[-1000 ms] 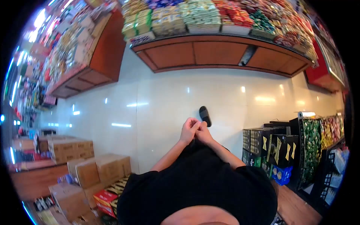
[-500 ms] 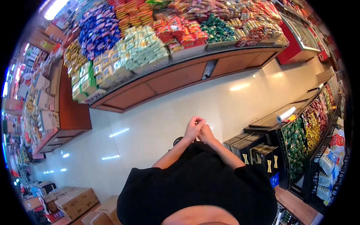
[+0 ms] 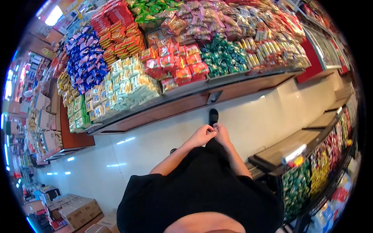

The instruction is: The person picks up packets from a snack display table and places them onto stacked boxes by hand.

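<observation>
My left hand [image 3: 203, 136] and my right hand [image 3: 222, 134] meet in front of my body, above the floor. The fingers of both are curled inward and the fingertips come together. Whatever may lie between them is hidden or too small to make out. Just beyond the hands, one black shoe [image 3: 213, 115] shows on the floor. Ahead stands a long display counter [image 3: 171, 112] heaped with packaged snacks. Closest on it are red packets [image 3: 182, 72], pale cream packets [image 3: 136, 89] and dark green packets [image 3: 223, 56].
Pale tiled floor [image 3: 155, 151] runs between the counter and a low wooden ledge [image 3: 289, 149] on the right. Bins of green wrapped sweets [image 3: 297, 186] stand beside it. Cardboard boxes [image 3: 81, 211] sit at lower left. A red-sided freezer [image 3: 309, 58] stands at far right.
I have moved forward, so the snack counter is closer and the right ledge has shifted. A shoe now shows beyond my hands. The hands stay together, with the fingers slightly rearranged.
</observation>
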A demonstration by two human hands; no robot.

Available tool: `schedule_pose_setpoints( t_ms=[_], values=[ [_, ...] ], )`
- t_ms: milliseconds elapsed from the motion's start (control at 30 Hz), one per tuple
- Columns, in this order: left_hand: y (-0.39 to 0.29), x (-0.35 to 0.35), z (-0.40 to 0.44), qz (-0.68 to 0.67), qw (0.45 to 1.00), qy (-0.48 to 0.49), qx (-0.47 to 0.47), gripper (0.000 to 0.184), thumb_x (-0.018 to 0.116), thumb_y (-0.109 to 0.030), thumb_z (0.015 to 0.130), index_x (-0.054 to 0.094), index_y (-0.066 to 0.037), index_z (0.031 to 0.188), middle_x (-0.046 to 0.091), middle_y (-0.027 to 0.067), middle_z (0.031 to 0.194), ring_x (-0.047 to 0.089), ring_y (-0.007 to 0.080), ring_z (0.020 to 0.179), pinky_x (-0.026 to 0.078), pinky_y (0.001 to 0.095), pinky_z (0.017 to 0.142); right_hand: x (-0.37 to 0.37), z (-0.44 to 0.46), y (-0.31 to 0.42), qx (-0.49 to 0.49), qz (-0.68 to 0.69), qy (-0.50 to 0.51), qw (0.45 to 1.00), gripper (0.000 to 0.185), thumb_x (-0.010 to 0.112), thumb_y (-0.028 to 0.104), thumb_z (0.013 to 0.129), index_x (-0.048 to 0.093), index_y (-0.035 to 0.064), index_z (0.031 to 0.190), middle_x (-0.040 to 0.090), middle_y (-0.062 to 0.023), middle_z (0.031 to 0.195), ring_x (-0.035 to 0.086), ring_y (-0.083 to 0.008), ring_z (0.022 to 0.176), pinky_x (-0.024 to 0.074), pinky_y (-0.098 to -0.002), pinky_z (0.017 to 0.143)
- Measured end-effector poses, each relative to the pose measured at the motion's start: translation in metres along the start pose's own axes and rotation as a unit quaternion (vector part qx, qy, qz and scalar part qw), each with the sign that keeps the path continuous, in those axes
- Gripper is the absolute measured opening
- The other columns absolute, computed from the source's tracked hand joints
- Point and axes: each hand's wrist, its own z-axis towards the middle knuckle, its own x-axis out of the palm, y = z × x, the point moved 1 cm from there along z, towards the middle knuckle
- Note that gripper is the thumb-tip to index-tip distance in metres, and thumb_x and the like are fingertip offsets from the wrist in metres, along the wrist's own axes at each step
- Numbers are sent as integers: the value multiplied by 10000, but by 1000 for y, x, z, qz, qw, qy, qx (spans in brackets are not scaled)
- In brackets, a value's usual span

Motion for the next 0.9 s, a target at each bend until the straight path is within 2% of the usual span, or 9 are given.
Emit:
schedule_pose_setpoints(
  t_ms=[100,167,267,333,400,567,667,700,900],
  values=[
    [-28,-13,83,10,998,-49,-22,401,620,-326,839,548,1,1060,615,138,970,601,197,850,476,331,765,-36,89,2,48,102,21,993,292,555,143,805,566,-16,1049,641,-184,895,635,-285,824,494,-359,731],
    [-51,-22,136,22,996,-87,-7,422,622,-334,837,545,7,1073,607,149,979,600,204,858,473,331,772,-62,147,3,-23,122,2,992,298,555,131,806,562,-18,1064,639,-182,927,632,-270,844,493,-357,735],
    [-99,-47,219,69,981,-172,60,445,581,-369,839,557,24,1046,585,210,1002,590,300,895,466,383,795,-93,229,7,-62,171,-41,982,273,530,146,850,550,-1,1079,626,-135,942,614,-226,816,498,-331,705],
    [-114,-64,281,121,962,-240,57,451,539,-349,859,539,44,1080,566,237,1051,546,370,991,431,436,869,-106,282,15,93,357,13,929,296,502,154,886,509,5,1141,601,-101,967,596,-188,787,497,-327,696],
    [-119,-83,336,219,933,-273,88,418,527,-263,856,493,43,1138,504,232,1164,499,383,1082,432,448,878,-122,316,30,159,452,51,876,356,504,179,898,456,-3,1200,577,-76,1010,568,-142,814,475,-291,683],
    [-133,-115,406,386,905,-177,-26,584,624,-181,769,375,26,1256,463,218,1216,560,383,1009,455,454,849,-125,369,29,251,503,70,824,465,557,183,868,404,-19,1258,568,-82,1035,548,-133,842,456,-274,680],
    [-153,-122,411,406,900,-133,-82,674,685,-131,697,352,15,1264,486,208,1155,591,374,954,488,459,782,-122,378,23,271,518,73,808,493,539,153,871,346,-15,1292,563,-88,1044,559,-156,857,462,-301,708],
    [-151,-122,413,404,899,-148,-78,669,723,-92,634,386,9,1203,516,187,1089,605,357,930,506,445,734,-120,378,19,269,521,66,807,459,514,136,877,346,-11,1279,572,-92,1041,568,-164,863,466,-314,713],
    [-142,-118,408,451,880,-148,-22,346,662,-106,682,517,-6,980,559,152,994,627,306,893,522,397,714,-108,377,19,278,569,17,774,448,556,113,864,361,-3,1250,588,-105,984,582,-170,818,471,-282,653]
  ],
)
